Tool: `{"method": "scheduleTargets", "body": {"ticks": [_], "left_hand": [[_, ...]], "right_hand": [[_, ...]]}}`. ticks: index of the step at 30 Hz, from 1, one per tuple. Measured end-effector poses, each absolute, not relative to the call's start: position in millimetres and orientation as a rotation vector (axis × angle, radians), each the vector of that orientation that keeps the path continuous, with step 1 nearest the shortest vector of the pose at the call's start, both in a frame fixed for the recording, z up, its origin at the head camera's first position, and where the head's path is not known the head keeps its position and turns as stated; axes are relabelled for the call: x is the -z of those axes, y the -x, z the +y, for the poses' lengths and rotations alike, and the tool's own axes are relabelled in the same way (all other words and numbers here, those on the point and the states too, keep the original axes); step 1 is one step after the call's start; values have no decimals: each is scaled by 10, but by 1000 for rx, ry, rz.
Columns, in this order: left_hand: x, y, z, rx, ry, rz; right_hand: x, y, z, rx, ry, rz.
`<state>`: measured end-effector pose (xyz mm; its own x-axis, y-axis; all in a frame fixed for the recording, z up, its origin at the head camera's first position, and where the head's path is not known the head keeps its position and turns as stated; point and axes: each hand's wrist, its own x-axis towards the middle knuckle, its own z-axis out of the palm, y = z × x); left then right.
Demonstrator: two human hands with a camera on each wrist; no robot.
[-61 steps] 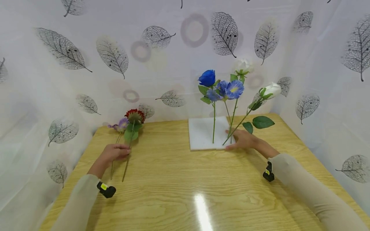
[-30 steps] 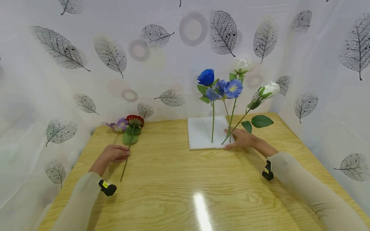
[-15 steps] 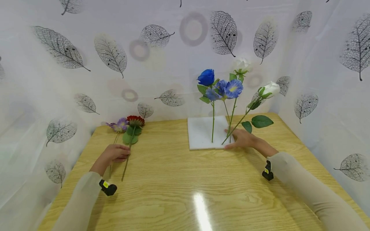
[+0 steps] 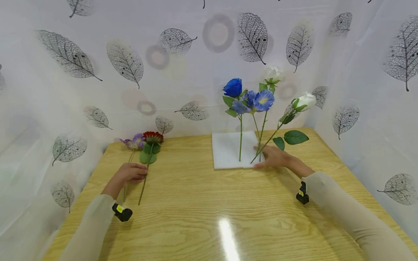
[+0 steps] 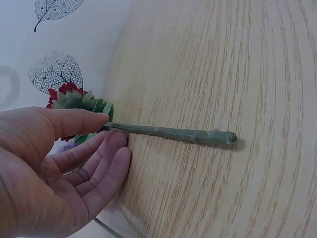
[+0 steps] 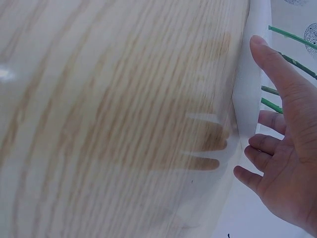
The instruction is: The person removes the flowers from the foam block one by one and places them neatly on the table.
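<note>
Red flower (image 4: 152, 137) is on L side of table (image 4: 183, 203), head twd the back, stem in the person's L hand (image 4: 128, 173). Biggest: white curtain (image 4: 189, 79) w/ dark leaf & faint ring prints, behind table & along both sides. Next, the table itself, wood-grain, w/ bright glare (image 4: 228, 235) near front. Then beige sleeves, L sleeve (image 4: 86, 224) & R sleeve (image 4: 352, 217), reaching in from the front corners.

White pad (image 4: 226, 150) lies flat at back, R of ctr, w/ 4 flowers standing in it: tall white rose (image 4: 273, 73) at rear; blue rose (image 4: 233, 87), nearly upright, on pad's L part; leaning white rose (image 4: 306, 101), tilted well to R; blue-purple flower (image 4: 263, 100) btwn blue rose & the white ones.

Purple flower (image 4: 135, 140) lies just L of the red one, heads close; its stem passes behind L hand, can't tell if they touch.

R hand (image 4: 275, 157) is at pad's R front corner, thumb by front edge, fingers loosely spread at the R side, touching pad, not clenched. L hand pinches red flower's stem below its leaves btwn thumb & fingers, other fingers loosely bent; lower stem pokes out twd front, can't tell if tip meets table.

Smallest: black wrist cams w/ yellow labels, L cam (image 4: 122, 212) & R cam (image 4: 302, 194), one per cuff.
</note>
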<state>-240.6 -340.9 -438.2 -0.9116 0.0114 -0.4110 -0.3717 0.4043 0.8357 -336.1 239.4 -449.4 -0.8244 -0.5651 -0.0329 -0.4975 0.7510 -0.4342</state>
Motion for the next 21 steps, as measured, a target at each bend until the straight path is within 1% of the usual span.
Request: {"method": "scheduleTargets", "body": {"ticks": [8,21], "left_hand": [[4328,2436,-3343,-1510,322,2364],[4161,2538,-3108,-1518,245,2457]], "right_hand": [[4514,3378,2412,610,859,2792],[4488,3351,2388,647,839,2778]]}}
